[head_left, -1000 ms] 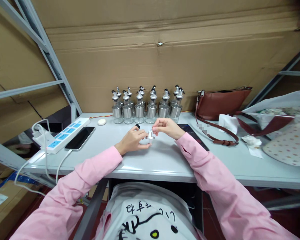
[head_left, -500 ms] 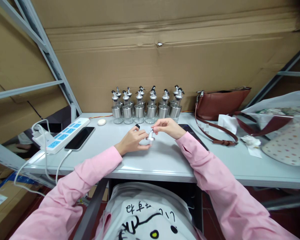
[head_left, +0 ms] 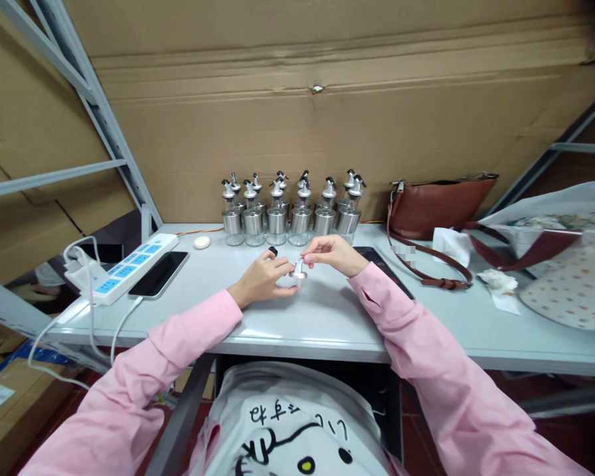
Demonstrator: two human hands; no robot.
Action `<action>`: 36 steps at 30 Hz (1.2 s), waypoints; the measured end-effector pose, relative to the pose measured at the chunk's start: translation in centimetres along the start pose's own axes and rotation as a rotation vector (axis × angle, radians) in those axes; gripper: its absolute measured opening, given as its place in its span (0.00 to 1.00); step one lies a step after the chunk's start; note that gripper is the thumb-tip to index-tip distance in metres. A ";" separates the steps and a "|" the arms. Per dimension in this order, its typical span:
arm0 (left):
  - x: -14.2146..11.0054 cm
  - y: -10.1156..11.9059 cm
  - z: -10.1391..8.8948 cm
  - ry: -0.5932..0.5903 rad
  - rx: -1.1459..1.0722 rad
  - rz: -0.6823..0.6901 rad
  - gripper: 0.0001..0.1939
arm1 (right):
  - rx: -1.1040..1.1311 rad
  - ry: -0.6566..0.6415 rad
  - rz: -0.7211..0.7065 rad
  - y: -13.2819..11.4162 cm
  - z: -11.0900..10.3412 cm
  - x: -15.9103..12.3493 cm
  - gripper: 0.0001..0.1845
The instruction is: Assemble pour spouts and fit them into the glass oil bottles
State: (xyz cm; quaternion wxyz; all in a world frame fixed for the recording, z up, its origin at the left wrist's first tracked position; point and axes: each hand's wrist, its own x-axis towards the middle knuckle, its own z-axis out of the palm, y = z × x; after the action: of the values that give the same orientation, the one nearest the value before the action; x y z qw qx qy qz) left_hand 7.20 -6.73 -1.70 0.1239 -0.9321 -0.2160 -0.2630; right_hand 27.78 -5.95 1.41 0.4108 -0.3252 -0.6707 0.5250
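Both my hands meet over the middle of the grey table (head_left: pixel 327 324). My left hand (head_left: pixel 262 277) is closed, pinching a small silver pourer cap (head_left: pixel 297 270) from the left. My right hand (head_left: pixel 333 252) is closed on the same cap from above and the right. A small black piece (head_left: pixel 273 250) sits at my left fingertips. Behind the hands stand several glass bottles with steel bands and pourer tops (head_left: pixel 290 211), in a row against the cardboard wall.
A white and blue power strip (head_left: pixel 129 268) and a black phone (head_left: pixel 158 273) lie at the left, with a small white oval (head_left: pixel 201 242). Another dark phone (head_left: pixel 377 259) lies by my right wrist. A brown handbag (head_left: pixel 439 205), tissues (head_left: pixel 498 281) and a spotted bag (head_left: pixel 570 284) fill the right.
The silver cap has sunk slightly toward the table between my fingers. Both hands stay in nearly the same place.
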 end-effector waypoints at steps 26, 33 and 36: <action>0.0 -0.3 0.2 0.012 0.013 -0.004 0.16 | 0.290 -0.246 0.234 1.0 -0.3 -0.1 0.18; 0.0 -0.3 0.1 -0.022 0.029 0.011 0.16 | 0.306 -0.257 0.231 1.2 -0.1 -0.1 0.17; 0.0 -0.3 0.1 -0.029 0.042 0.016 0.16 | 0.305 -0.250 0.223 1.4 -0.1 -0.1 0.18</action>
State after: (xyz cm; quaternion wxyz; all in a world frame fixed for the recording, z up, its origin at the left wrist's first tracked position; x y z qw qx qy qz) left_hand 7.06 -6.43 -1.74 0.1422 -0.9347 -0.2159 -0.2439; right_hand 27.92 -5.69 0.07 0.3081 -0.2640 -0.5893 0.6987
